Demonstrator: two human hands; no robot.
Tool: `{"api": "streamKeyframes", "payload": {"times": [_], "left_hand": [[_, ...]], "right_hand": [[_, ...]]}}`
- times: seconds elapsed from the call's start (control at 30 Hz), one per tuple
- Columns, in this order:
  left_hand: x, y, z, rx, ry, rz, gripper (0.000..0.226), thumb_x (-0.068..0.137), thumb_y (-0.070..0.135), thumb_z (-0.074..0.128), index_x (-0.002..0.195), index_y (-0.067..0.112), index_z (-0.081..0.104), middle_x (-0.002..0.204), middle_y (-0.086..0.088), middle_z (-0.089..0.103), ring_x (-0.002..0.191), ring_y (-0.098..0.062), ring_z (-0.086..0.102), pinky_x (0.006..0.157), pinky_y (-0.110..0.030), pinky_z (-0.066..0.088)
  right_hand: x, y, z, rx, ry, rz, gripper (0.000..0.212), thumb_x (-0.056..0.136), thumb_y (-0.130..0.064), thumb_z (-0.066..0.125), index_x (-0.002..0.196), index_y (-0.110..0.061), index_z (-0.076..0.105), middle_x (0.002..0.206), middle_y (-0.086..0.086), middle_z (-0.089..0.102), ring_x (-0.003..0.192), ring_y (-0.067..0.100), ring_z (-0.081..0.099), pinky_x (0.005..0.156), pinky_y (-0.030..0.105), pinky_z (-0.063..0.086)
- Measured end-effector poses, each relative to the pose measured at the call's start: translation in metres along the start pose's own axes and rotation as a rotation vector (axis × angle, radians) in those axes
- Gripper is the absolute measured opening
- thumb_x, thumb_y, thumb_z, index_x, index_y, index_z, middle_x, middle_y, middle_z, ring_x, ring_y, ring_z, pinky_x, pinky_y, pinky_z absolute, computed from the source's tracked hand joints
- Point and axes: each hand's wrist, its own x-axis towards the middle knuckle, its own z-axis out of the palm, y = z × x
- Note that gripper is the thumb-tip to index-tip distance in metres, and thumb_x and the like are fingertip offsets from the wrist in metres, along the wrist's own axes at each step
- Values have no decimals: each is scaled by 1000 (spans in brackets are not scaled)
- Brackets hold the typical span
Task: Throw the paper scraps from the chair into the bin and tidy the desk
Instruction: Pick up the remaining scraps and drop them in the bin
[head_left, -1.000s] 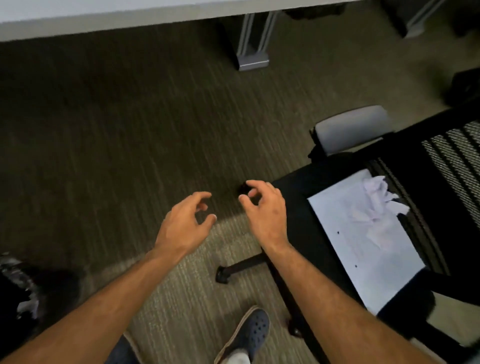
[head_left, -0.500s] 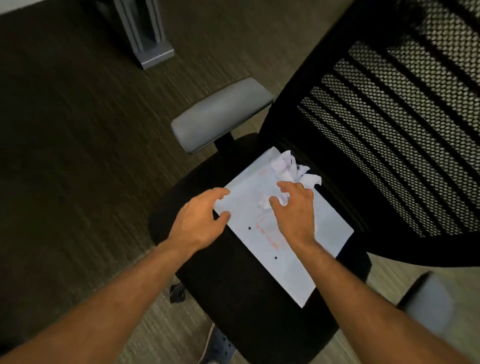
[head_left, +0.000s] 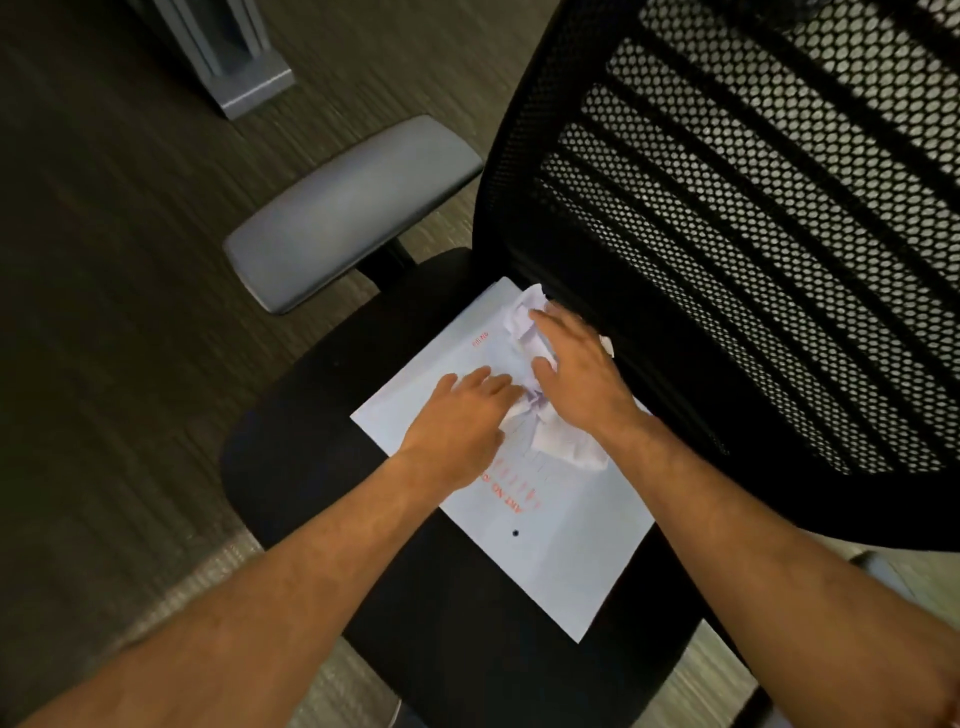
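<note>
Both hands, left (head_left: 457, 415) and right (head_left: 582, 374), pressed spread fingers onto crumpled white paper scraps (head_left: 566, 444) on a white printed sheet (head_left: 566, 540) covering the black chair seat (head_left: 311, 467).

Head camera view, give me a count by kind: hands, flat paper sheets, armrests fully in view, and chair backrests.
Hands: 2, the left hand and the right hand
Flat paper sheets: 1, the sheet on the seat
Armrests fully in view: 1, the grey armrest
Chair backrests: 1, the mesh backrest
Total: 5
</note>
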Motion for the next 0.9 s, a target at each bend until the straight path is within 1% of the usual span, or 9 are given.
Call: {"api": "streamKeyframes", "payload": {"times": [0.1,0.23,0.37,0.43,0.6,0.7,0.73,0.8,0.9], "left_hand": [[-4,-7,3,63,3,7,53,90,12,68,140,21,53,147,-1,53,140,-24,40,114,-45,30],[-10,-18,-2,85,17,-13,49,86,9,73,132,23,61,134,-1,61,127,-22,52,107,-41,40],[-18,-26,-10,39,63,-65,41,90,9,66,128,23,62,122,1,65,112,-21,58,98,-40,47],[-21,-27,-15,-13,92,-92,36,92,9,63,126,22,64,120,1,66,108,-21,59,94,-39,49],[-26,-28,-19,-112,169,-189,29,93,11,63,120,21,66,116,1,67,105,-19,60,90,-35,49],[-27,-27,-21,-181,202,-239,25,92,11,67,115,20,68,109,2,68,102,-17,60,85,-26,44],[-27,-26,-22,-196,202,-251,23,91,12,67,113,20,68,108,2,68,102,-16,60,84,-24,42],[-28,-27,-23,-208,190,-264,22,92,13,66,112,20,68,106,3,68,101,-15,60,83,-22,41],[-30,-29,-25,-221,184,-276,21,92,15,66,112,22,68,106,5,68,98,-12,60,81,-22,43]], "right_hand": [[15,1,3,-49,-45,20,61,97,-11,58,154,-21,36,164,3,26,145,31,30,116,36,32],[22,-3,10,-107,-111,72,61,97,-15,57,153,-26,35,159,2,32,137,35,31,107,40,39],[3,-9,21,-19,-117,53,66,89,-25,71,148,-22,40,149,1,42,131,30,34,97,40,44],[-11,-8,26,-73,-119,47,69,87,-25,75,146,-21,40,146,2,42,128,29,38,93,39,48],[-35,-7,34,-139,-19,-54,35,93,-14,69,127,-15,59,126,6,58,106,25,55,85,35,56],[-42,-8,33,-54,23,-68,29,93,-14,68,122,-16,63,121,4,61,105,24,57,77,37,59],[-43,-8,33,-44,30,-72,34,91,-17,70,123,-18,61,123,2,59,106,23,56,75,37,59],[-44,-6,32,-65,56,-82,55,82,-25,78,131,-20,53,128,3,52,109,24,51,74,36,58],[-38,-7,31,-85,111,-53,89,68,-45,86,141,-22,41,138,6,44,119,28,44,86,38,52]]}}
